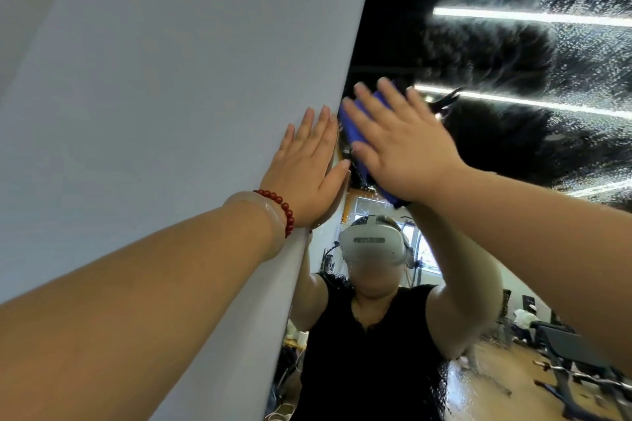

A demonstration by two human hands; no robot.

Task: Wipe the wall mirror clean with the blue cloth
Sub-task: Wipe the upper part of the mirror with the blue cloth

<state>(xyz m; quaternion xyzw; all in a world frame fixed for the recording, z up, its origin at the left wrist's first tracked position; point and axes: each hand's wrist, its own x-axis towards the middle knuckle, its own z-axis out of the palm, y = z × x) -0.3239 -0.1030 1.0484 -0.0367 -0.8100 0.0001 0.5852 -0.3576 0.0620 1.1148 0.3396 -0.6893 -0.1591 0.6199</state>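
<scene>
Two flat hands apart: presses soft, lightweight blue cloth (390, 197) onto droplet-speckled wall mirror (513, 147) near its left edge under right hand (407, 147), rests bare left hand (307, 164) on wall (171, 96) just left; likely bunches, skids on wet glass, best palmed.

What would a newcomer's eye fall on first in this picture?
First, the right hand in the middle, pressing the blue cloth flat against the wall mirror near its left edge. Next, the white spray droplets over the mirror's upper right part, not yet wiped. Then the left hand, with a red bead bracelet, flat on the grey wall beside the mirror.
</scene>
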